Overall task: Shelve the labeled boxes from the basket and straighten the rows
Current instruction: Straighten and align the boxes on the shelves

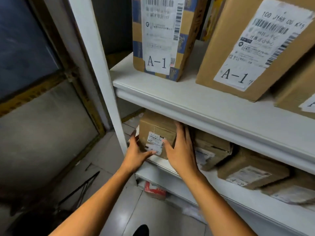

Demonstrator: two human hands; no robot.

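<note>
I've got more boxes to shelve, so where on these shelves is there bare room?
Upper shelf: a bare strip between the two A-1 boxes, patterned and plain, and the left corner by the white post. Lower shelf: crowded; both hands bracket the end box, and more boxes pack its right.

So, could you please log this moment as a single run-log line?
step: seating box on lower shelf | left hand: on small box left side | right hand: on right side | upper shelf: A-1 boxes
</note>
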